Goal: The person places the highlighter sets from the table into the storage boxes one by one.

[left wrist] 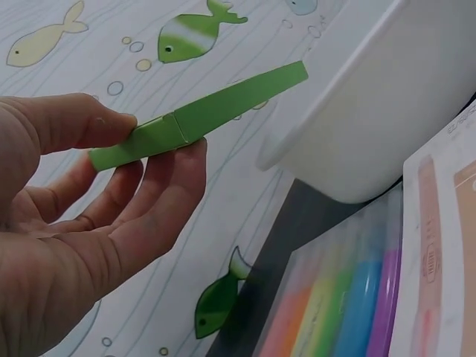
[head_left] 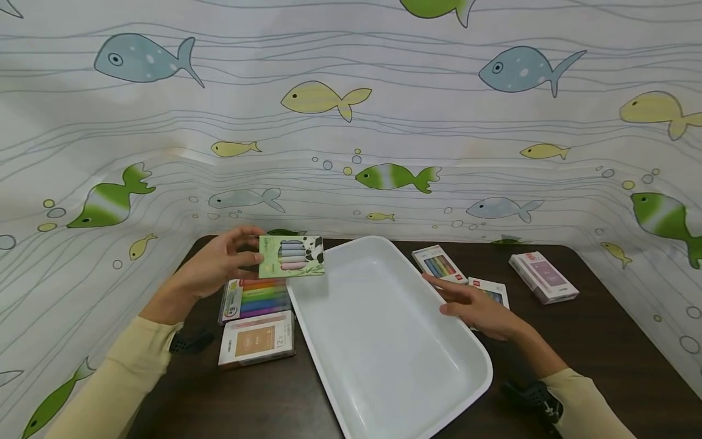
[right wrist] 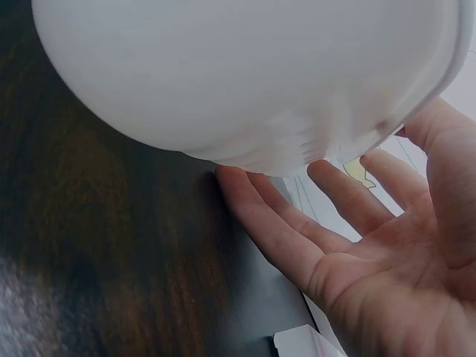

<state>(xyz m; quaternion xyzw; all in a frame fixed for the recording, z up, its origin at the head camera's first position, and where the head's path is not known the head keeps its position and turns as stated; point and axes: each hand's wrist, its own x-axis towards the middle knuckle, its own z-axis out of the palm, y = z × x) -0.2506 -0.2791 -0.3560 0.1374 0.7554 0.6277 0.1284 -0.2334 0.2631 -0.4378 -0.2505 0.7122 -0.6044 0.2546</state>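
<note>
My left hand pinches a thin green box with a panda and a row of pastel sticks printed on its front. It hangs over the left rim near the far end of a white tray. In the left wrist view the thumb lies on one side of the green box and fingers on the other. At the tray's right side, my right hand grips the rim, thumb over the edge. Fingertips touch the tray's outer wall in the right wrist view, where the thumb tip is hidden.
Left of the tray lie a clear pack of rainbow-coloured pens and a white-and-tan box. To its right are a white box with coloured sticks pictured, another partly hidden box and a white-and-purple box. A fish-patterned cloth stands behind.
</note>
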